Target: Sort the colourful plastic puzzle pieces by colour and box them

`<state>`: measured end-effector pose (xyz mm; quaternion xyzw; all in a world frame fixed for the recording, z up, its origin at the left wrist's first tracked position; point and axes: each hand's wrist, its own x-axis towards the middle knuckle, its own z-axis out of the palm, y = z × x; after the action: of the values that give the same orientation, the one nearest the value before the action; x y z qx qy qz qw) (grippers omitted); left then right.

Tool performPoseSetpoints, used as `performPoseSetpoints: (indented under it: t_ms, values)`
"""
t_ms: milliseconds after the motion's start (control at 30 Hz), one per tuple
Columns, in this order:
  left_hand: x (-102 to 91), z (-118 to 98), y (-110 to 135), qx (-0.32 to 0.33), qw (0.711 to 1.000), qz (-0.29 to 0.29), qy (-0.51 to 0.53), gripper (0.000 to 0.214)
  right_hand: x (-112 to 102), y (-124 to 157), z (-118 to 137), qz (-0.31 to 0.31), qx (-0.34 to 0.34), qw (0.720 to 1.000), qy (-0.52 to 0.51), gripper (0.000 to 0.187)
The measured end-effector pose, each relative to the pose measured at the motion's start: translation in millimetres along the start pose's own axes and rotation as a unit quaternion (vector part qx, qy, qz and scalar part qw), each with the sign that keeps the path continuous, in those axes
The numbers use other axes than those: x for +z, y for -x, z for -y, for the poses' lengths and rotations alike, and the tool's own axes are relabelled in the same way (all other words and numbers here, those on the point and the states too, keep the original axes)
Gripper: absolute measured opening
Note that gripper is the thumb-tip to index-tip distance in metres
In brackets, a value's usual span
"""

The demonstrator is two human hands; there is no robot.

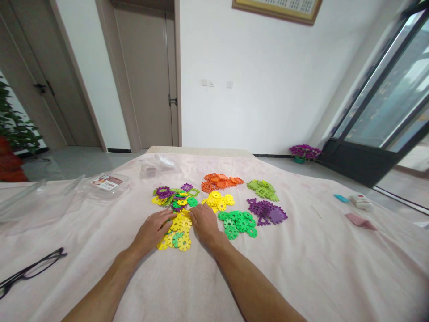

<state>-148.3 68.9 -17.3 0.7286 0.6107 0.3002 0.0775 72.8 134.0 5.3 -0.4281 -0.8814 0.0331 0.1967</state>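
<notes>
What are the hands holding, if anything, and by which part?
Can't tell: the left hand and right hand are at the nearest yellow pieces, but any grip is too small to make out.

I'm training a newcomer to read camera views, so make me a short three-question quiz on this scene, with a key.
1. Multiple choice. Where is the nearest pile of mostly yellow, round, notched plastic discs?
A: between the bare left hand and the bare right hand
B: wholly left of the left hand
C: wholly right of the right hand

2. True or false. The orange notched plastic pieces lie farther from the person than the bright green round plastic discs.

3. Fill in. The black-framed eyeglasses lie toward the person's ____ side of the pale pink cloth.

Key: 1. A; 2. True; 3. left
</notes>
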Motion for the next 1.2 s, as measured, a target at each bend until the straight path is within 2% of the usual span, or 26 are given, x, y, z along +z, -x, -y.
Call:
performPoseSetpoints:
  t_ms: [167,367,467,533,600,700,867,1000,1200]
  values:
    - [-0.7,0,0,-0.025,1.0,0.003,0.018,0.042,-5,-4,-11,-0.041,0.093,0.994,-0.029,0.028]
    - [-0.9,0,1,-0.036,0.999,0.006,0.026,0.043,-24,-8,-46,-0.123,0.186,0.974,-0.031,0.032]
    - [-0.3,1,1,-0.03,0.999,0.003,0.021,0.043,-30,-6,-55,-0.158,0.186,0.969,-0.026,0.031]
    - [0.0,1,1,-0.027,0.999,-0.002,0.02,0.043,-31,-4,-52,-0.168,0.156,0.973,-0.039,0.029]
    - [-0.1,1,1,-0.027,0.999,-0.003,0.019,0.042,-29,-2,-42,-0.154,0.106,0.98,-0.061,0.026]
    - [-0.8,0,1,-0.026,1.0,0.002,0.017,0.041,-23,3,-19,-0.101,0.042,0.991,-0.081,0.02]
    - [-0.2,0,1,-0.019,1.0,-0.004,0.021,0.04,-16,10,6,0.002,-0.017,0.999,-0.05,0.024]
    - [1.4,2,1,-0.02,1.0,0.0,0.018,0.041,-17,12,8,0.011,0.0,0.998,-0.061,0.023]
    - [-0.1,1,1,-0.018,1.0,0.0,0.009,0.041,-13,11,6,-0.009,0.064,0.987,-0.147,0.015]
